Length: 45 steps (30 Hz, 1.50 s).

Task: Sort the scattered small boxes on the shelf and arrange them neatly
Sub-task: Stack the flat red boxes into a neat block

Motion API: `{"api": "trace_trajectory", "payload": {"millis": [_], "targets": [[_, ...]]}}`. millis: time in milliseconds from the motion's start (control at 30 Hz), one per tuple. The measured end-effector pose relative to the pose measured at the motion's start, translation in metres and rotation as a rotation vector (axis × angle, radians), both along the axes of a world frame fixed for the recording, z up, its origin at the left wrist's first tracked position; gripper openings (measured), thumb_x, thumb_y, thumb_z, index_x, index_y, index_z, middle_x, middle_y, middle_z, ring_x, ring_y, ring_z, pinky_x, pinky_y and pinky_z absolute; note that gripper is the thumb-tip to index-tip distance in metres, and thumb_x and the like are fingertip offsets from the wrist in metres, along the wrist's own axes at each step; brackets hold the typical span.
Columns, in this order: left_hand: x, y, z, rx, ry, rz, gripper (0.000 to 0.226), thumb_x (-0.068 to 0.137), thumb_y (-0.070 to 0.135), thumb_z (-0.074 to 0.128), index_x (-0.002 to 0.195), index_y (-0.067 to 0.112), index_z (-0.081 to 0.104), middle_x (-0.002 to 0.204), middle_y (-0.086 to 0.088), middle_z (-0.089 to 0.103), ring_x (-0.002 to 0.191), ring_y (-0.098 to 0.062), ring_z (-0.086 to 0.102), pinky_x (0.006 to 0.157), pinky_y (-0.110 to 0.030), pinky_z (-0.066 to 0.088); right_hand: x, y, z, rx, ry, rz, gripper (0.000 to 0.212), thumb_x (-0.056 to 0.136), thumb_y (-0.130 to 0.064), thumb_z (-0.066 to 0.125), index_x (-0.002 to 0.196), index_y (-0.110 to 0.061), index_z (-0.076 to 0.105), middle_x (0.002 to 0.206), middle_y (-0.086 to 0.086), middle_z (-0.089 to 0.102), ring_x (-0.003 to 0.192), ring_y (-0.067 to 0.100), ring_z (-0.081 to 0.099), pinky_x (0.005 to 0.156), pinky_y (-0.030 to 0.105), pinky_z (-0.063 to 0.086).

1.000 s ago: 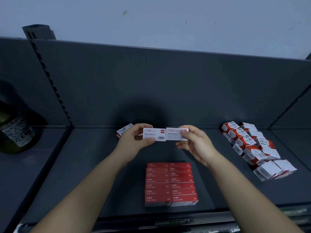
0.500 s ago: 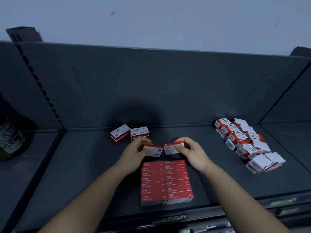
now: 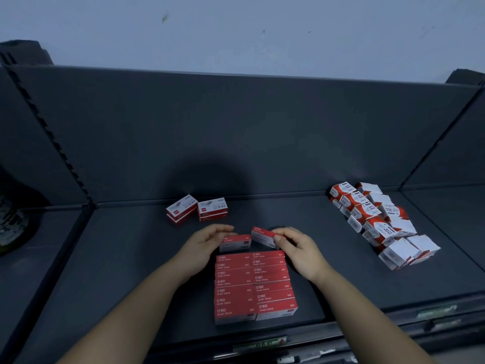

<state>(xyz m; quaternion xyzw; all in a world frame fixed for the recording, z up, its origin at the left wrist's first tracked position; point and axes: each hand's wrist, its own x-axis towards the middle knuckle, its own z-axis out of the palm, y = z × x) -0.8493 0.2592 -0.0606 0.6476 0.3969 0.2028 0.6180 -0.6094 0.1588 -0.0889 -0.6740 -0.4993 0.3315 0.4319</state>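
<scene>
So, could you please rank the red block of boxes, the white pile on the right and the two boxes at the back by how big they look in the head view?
1. White pile, though the red block is close to it.
2. Red block, nearer the camera.
3. Two back boxes, clearly smallest.

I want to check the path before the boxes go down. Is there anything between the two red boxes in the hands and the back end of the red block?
Nothing visible. The left hand holds one red box and the right hand another, both just behind the block of red boxes. The shelf between them looks bare.
</scene>
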Motion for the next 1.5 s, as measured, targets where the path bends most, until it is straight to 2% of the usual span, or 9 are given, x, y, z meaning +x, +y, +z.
{"api": "trace_trajectory", "payload": {"millis": [100, 167, 400, 800, 933, 1167, 1367, 1433, 1500], "targets": [[-0.001, 0.001, -0.002, -0.001, -0.008, -0.002, 0.024, 0.104, 0.02, 0.044, 0.118, 0.027, 0.062, 0.112, 0.013, 0.071, 0.103, 0.001, 0.066, 0.079, -0.011, 0.05, 0.002, -0.001, -0.001, 0.008, 0.048, 0.002, 0.019, 0.097, -0.014, 0.061, 0.098, -0.024, 0.077, 0.1, 0.003, 0.069, 0.096, 0.021, 0.065, 0.092, 0.035, 0.051], [-0.002, 0.001, -0.003, 0.0, -0.009, -0.012, 0.023, 0.104, 0.019, 0.045, 0.117, 0.025, 0.062, 0.112, 0.012, 0.072, 0.104, -0.002, 0.066, 0.082, -0.014, 0.05, 0.003, -0.001, -0.001, 0.014, 0.033, 0.026, 0.019, 0.096, -0.019, 0.061, 0.095, -0.029, 0.078, 0.099, 0.001, 0.071, 0.099, 0.021, 0.064, 0.093, 0.035, 0.05], [-0.008, -0.001, -0.004, -0.001, -0.013, -0.039, 0.022, 0.102, 0.017, 0.048, 0.116, 0.021, 0.064, 0.11, 0.012, 0.073, 0.103, -0.006, 0.068, 0.08, -0.015, 0.051, 0.001, -0.003, 0.0, 0.002, -0.03, 0.08, 0.032, 0.098, -0.015, 0.059, 0.088, -0.041, 0.076, 0.097, -0.013, 0.072, 0.107, 0.009, 0.056, 0.093, 0.022, 0.039], [-0.011, -0.002, -0.006, 0.004, -0.022, -0.054, 0.023, 0.101, 0.014, 0.049, 0.115, 0.021, 0.066, 0.105, 0.01, 0.075, 0.1, -0.006, 0.069, 0.081, -0.016, 0.05, 0.004, -0.002, -0.001, 0.054, -0.025, 0.111, 0.03, 0.099, -0.015, 0.058, 0.085, -0.03, 0.08, 0.093, -0.004, 0.075, 0.098, 0.017, 0.064, 0.102, 0.045, 0.04], [-0.011, -0.002, -0.005, -0.003, -0.033, -0.051, 0.023, 0.102, 0.013, 0.048, 0.115, 0.02, 0.066, 0.106, 0.01, 0.075, 0.101, -0.007, 0.069, 0.079, -0.014, 0.051, 0.004, -0.001, -0.001, 0.064, -0.03, 0.144, 0.025, 0.095, -0.028, 0.057, 0.084, -0.029, 0.079, 0.092, -0.001, 0.075, 0.097, 0.021, 0.065, 0.102, 0.049, 0.039], [-0.011, -0.002, -0.007, -0.027, -0.049, -0.047, 0.022, 0.099, 0.009, 0.052, 0.113, 0.016, 0.068, 0.105, 0.004, 0.075, 0.101, -0.011, 0.07, 0.083, -0.019, 0.052, 0.004, -0.001, 0.002, 0.015, -0.045, 0.146, 0.032, 0.1, -0.014, 0.056, 0.084, -0.032, 0.077, 0.092, -0.004, 0.074, 0.099, 0.014, 0.06, 0.1, 0.03, 0.036], [-0.012, -0.002, -0.009, -0.031, -0.055, -0.058, 0.022, 0.099, 0.008, 0.053, 0.112, 0.016, 0.069, 0.104, 0.003, 0.076, 0.1, -0.011, 0.07, 0.084, -0.02, 0.053, 0.001, -0.003, 0.006, -0.012, -0.041, 0.137, 0.033, 0.1, -0.012, 0.056, 0.083, -0.031, 0.077, 0.091, -0.005, 0.074, 0.098, 0.012, 0.059, 0.098, 0.025, 0.036], [-0.012, -0.002, -0.009, -0.034, -0.063, -0.065, 0.022, 0.099, 0.008, 0.053, 0.112, 0.016, 0.068, 0.105, 0.003, 0.075, 0.1, -0.011, 0.07, 0.083, -0.019, 0.053, -0.002, -0.003, 0.009, -0.018, 0.014, 0.117, 0.032, 0.1, -0.01, 0.055, 0.084, -0.024, 0.079, 0.09, -0.003, 0.075, 0.094, 0.01, 0.061, 0.094, 0.022, 0.04], [-0.012, -0.001, -0.008, -0.038, -0.086, -0.055, 0.021, 0.099, 0.009, 0.053, 0.112, 0.014, 0.068, 0.105, 0.002, 0.075, 0.1, -0.011, 0.07, 0.082, -0.018, 0.053, -0.006, -0.001, 0.014, -0.014, 0.176, 0.024, 0.03, 0.1, -0.009, 0.053, 0.086, -0.015, 0.079, 0.087, 0.002, 0.076, 0.087, 0.011, 0.066, 0.09, 0.022, 0.046]]}}
